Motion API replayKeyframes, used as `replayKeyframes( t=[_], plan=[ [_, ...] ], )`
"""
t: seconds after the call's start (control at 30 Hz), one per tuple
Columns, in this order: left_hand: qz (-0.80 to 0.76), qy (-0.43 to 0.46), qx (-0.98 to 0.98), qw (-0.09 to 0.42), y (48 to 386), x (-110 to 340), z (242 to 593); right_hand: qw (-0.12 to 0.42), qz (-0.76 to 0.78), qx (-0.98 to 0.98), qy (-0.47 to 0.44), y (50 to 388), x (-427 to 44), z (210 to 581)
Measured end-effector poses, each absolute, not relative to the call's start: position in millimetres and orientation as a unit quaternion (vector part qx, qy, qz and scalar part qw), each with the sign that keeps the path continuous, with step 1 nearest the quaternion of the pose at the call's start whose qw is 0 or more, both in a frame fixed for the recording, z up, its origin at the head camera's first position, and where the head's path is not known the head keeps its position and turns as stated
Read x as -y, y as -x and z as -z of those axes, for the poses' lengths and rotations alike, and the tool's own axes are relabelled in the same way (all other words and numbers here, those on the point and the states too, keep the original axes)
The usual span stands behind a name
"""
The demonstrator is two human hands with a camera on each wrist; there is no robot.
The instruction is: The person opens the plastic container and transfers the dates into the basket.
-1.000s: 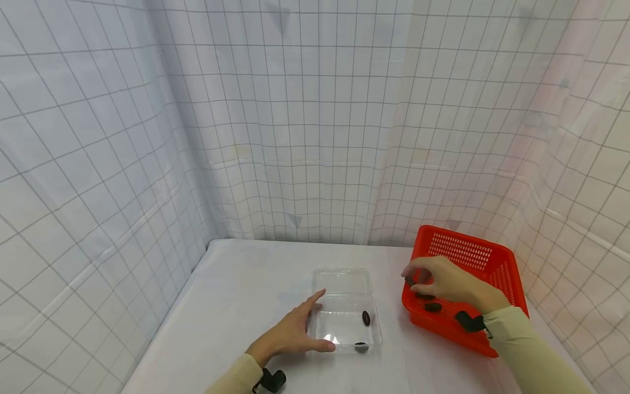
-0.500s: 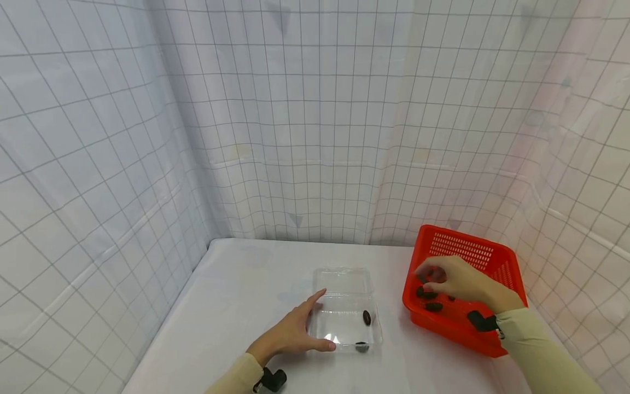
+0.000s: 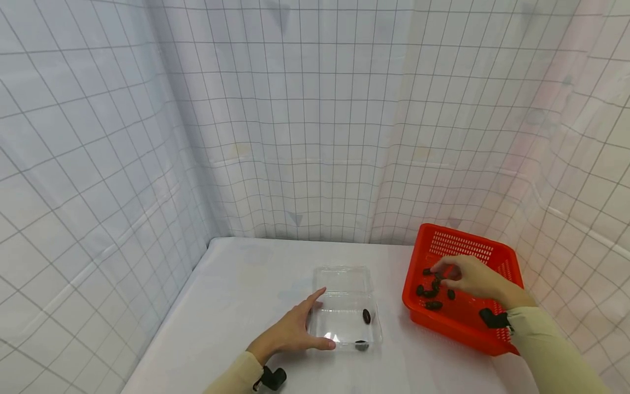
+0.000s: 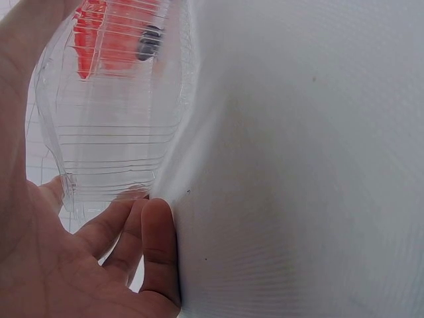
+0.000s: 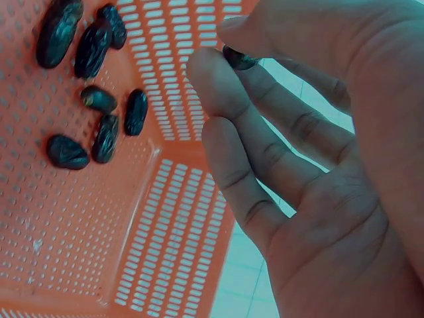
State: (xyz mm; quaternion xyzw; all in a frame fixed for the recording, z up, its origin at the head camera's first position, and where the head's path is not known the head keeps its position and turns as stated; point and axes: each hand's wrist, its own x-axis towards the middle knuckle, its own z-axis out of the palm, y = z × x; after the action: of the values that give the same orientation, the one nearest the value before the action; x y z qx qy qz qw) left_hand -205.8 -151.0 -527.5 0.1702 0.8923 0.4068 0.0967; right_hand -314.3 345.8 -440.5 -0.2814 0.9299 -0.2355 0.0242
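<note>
My left hand holds the left side of a clear plastic box, thumb at its near edge and fingers farther back. The box stands with its hinged lid laid open behind it. Two dark dates show at its right side, one date inside and another date at the near right corner. Over the red basket, my right hand pinches a small dark date between thumb and fingers, mostly hidden by them. Several loose dates lie on the basket floor below.
A white-covered table carries the box in the middle and the basket at the right. Gridded white curtains enclose the back and both sides. The basket has raised, slotted walls.
My right hand has moved rightward over the basket from near its left rim, uncovering more of the dates. The left hand and the box have stayed in place.
</note>
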Motion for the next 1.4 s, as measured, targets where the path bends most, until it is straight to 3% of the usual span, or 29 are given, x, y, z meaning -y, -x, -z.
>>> replayKeyframes(
  t=[0.73,1.4],
  plan=[
    [-0.402,-0.174,-0.894,0.092,207.1,151.5,529.4,0.074,0.255,-0.929,0.259,317.3,-365.1,450.3],
    [-0.408,-0.165,-0.893,0.097,207.4,151.8,529.3,0.034,0.235,-0.93,0.28,312.3,-351.1,449.8]
  ],
)
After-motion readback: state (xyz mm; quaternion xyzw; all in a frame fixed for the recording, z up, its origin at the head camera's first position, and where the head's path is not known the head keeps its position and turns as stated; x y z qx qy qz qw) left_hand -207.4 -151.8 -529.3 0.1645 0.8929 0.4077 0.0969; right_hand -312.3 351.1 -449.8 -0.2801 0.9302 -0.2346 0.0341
